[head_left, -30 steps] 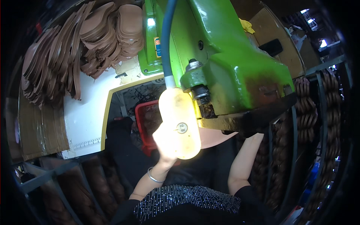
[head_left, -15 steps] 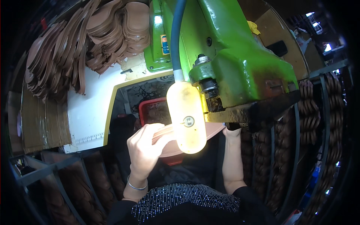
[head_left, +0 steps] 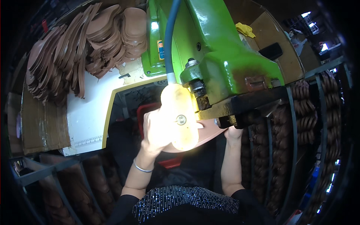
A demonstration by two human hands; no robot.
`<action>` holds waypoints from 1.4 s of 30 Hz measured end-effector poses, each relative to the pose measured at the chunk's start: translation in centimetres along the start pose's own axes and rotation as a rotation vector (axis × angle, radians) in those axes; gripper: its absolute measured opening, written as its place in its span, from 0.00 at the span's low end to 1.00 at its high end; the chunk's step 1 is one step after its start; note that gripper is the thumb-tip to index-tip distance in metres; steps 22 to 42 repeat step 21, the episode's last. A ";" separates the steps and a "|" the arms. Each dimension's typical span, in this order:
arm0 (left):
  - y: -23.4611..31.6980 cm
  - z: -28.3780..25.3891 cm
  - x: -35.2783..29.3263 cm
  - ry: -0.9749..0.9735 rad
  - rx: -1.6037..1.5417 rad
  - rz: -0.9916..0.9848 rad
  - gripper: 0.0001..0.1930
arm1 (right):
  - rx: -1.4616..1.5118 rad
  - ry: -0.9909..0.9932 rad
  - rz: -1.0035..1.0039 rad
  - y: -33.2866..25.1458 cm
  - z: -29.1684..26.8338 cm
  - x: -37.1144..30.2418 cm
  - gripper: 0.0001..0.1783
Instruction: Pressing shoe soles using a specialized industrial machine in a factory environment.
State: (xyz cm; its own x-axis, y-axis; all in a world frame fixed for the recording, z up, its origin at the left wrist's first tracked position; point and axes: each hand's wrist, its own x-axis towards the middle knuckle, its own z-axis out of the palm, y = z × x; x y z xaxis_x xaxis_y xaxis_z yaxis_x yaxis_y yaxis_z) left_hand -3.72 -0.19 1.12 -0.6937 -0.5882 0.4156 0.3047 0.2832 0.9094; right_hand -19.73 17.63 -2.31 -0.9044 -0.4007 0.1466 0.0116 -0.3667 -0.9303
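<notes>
A smooth pinkish-brown shoe sole piece (head_left: 213, 132) spans the space between my hands, beneath the head of a green machine (head_left: 225, 63). My left hand (head_left: 153, 131) grips its left part; glare and a glowing oval lamp (head_left: 180, 122) hide most of the fingers. One fingertip appears just right of the lamp. At the sole's right end, my right hand (head_left: 234, 134) holds the edge. Its fingertips disappear behind the dark metal parts under the machine head.
Stacks of brown sole pieces (head_left: 105, 33) lie on the white, yellow-edged table (head_left: 88, 123) at left. A red bin (head_left: 170, 163) sits below my hands. Metal racks (head_left: 294, 146) with rows of brown pieces stand at right. A yellow cloth (head_left: 245, 30) rests by a cardboard box.
My left hand has moved right along the sole, behind the lamp, where its fingers are now mostly hidden. My right hand stays at the sole's right end. The view has shifted slightly.
</notes>
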 end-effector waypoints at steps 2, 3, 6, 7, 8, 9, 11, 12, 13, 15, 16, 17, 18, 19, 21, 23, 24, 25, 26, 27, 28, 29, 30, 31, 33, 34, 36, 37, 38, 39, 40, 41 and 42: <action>0.3 -1.3 0.5 -0.042 -0.083 -0.091 0.16 | -0.004 -0.002 0.002 0.4 0.8 -1.1 0.16; 0.6 -2.1 0.7 -0.083 -0.159 -0.185 0.16 | -0.003 -0.007 0.008 0.6 1.4 -1.7 0.16; 1.4 -3.4 1.8 -0.139 -0.015 -0.114 0.16 | -0.048 -0.108 0.005 0.1 3.4 -3.4 0.15; 0.2 -4.5 1.8 -0.214 0.173 -0.086 0.20 | -0.123 -0.071 0.009 0.4 3.9 -3.8 0.14; -0.2 -5.3 1.4 -0.209 0.270 -0.088 0.22 | -0.102 -0.095 -0.064 0.5 4.8 -4.0 0.13; -0.2 -5.7 1.3 -0.205 0.364 -0.089 0.25 | -0.101 -0.096 -0.095 -0.2 6.1 -4.0 0.14; 0.0 -6.4 0.4 -0.169 0.391 -0.150 0.26 | -0.132 -0.173 -0.062 0.8 5.6 -4.7 0.16; 0.1 -6.7 -0.3 -0.125 0.417 -0.213 0.28 | -0.085 -0.205 -0.101 0.7 6.5 -4.7 0.19; -0.1 -6.7 -1.2 -0.066 0.373 -0.185 0.29 | -0.083 -0.202 -0.101 0.7 6.5 -4.7 0.19; -0.2 -6.9 -3.0 -0.045 0.427 -0.201 0.29 | -0.090 -0.312 -0.011 0.8 6.2 -4.8 0.19; -0.5 -6.8 -4.1 -0.015 0.445 -0.201 0.29 | -0.101 -0.318 -0.026 0.5 6.7 -4.6 0.18; -0.8 -6.9 -5.5 0.009 0.399 -0.240 0.28 | -0.100 -0.319 -0.024 0.6 6.6 -4.6 0.18; -0.3 -6.4 -6.7 0.064 0.316 -0.325 0.26 | -0.121 -0.324 0.065 1.0 6.7 -4.7 0.20; 0.0 -5.8 -7.8 0.117 0.226 -0.408 0.25 | -0.147 -0.326 0.153 1.3 6.7 -4.7 0.21; -0.2 -5.5 -9.5 0.041 0.501 -0.182 0.22 | -0.104 -0.292 0.173 1.6 7.0 -4.7 0.25; -0.2 -5.5 -9.5 0.041 0.501 -0.182 0.22 | -0.104 -0.292 0.173 1.6 7.0 -4.7 0.25; -0.2 -5.5 -9.5 0.041 0.501 -0.182 0.22 | -0.104 -0.292 0.173 1.6 7.0 -4.7 0.25; -0.2 -5.5 -9.5 0.041 0.501 -0.182 0.22 | -0.104 -0.292 0.173 1.6 7.0 -4.7 0.25; -0.2 -5.5 -9.5 0.041 0.501 -0.182 0.22 | -0.104 -0.292 0.173 1.6 7.0 -4.7 0.25; -0.2 -5.5 -9.5 0.041 0.501 -0.182 0.22 | -0.104 -0.292 0.173 1.6 7.0 -4.7 0.25; -0.2 -5.5 -9.5 0.041 0.501 -0.182 0.22 | -0.104 -0.292 0.173 1.6 7.0 -4.7 0.25; -0.2 -5.5 -9.5 0.041 0.501 -0.182 0.22 | -0.104 -0.292 0.173 1.6 7.0 -4.7 0.25; -0.2 -5.5 -9.5 0.041 0.501 -0.182 0.22 | -0.104 -0.292 0.173 1.6 7.0 -4.7 0.25; -0.2 -5.5 -9.5 0.041 0.501 -0.182 0.22 | -0.104 -0.292 0.173 1.6 7.0 -4.7 0.25; -0.2 -5.5 -9.5 0.041 0.501 -0.182 0.22 | -0.104 -0.292 0.173 1.6 7.0 -4.7 0.25; -0.2 -5.5 -9.5 0.041 0.501 -0.182 0.22 | -0.104 -0.292 0.173 1.6 7.0 -4.7 0.25; -0.2 -5.5 -9.5 0.041 0.501 -0.182 0.22 | -0.104 -0.292 0.173 1.6 7.0 -4.7 0.25; -0.2 -5.5 -9.5 0.041 0.501 -0.182 0.22 | -0.104 -0.292 0.173 1.6 7.0 -4.7 0.25; -0.2 -5.5 -9.5 0.041 0.501 -0.182 0.22 | -0.104 -0.292 0.173 1.6 7.0 -4.7 0.25; -0.2 -5.5 -9.5 0.041 0.501 -0.182 0.22 | -0.104 -0.292 0.173 1.6 7.0 -4.7 0.25; -0.2 -5.5 -9.5 0.041 0.501 -0.182 0.22 | -0.104 -0.292 0.173 1.6 7.0 -4.7 0.25; -0.2 -5.5 -9.5 0.041 0.501 -0.182 0.22 | -0.104 -0.292 0.173 1.6 7.0 -4.7 0.25; -0.2 -5.5 -9.5 0.041 0.501 -0.182 0.22 | -0.104 -0.292 0.173 1.6 7.0 -4.7 0.25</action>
